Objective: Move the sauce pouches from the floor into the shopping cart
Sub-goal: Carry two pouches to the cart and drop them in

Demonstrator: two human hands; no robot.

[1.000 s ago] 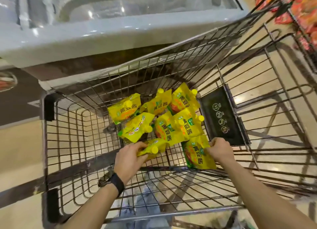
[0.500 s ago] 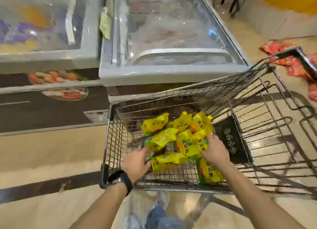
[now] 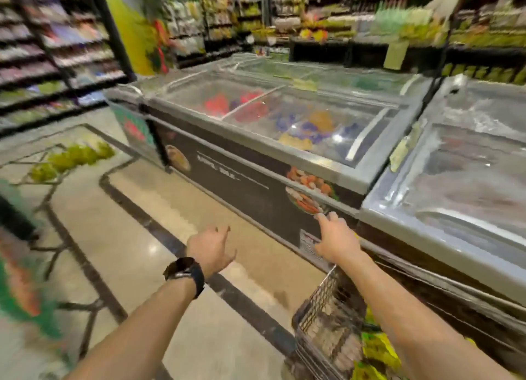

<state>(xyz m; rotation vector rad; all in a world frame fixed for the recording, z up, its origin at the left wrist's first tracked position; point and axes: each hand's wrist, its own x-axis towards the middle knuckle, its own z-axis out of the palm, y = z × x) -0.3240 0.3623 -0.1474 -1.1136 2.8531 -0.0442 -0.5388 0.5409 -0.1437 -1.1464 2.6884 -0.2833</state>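
Note:
The wire shopping cart (image 3: 327, 322) shows only its left front corner at the bottom of the head view. Yellow sauce pouches (image 3: 375, 354) lie inside it, partly hidden by my right forearm. My left hand (image 3: 210, 248), with a black watch on the wrist, hangs above the floor with relaxed fingers and holds nothing. My right hand (image 3: 334, 237) is raised above the cart's corner, fingers extended toward the freezer front, also empty. More yellow-green pouches (image 3: 71, 157) lie blurred on the floor at the far left.
A long chest freezer (image 3: 242, 186) with glass lids runs across the middle and a second one (image 3: 444, 225) stands at the right. Stocked shelves (image 3: 51, 52) line the back. The tiled floor (image 3: 148, 208) has dark inlaid lines. Blurred green and red items (image 3: 20, 280) sit at the left edge.
My view has swung up and left from the cart's inside to the aisle. Both hands have let go of the yellow pouches and lifted out of the cart, empty.

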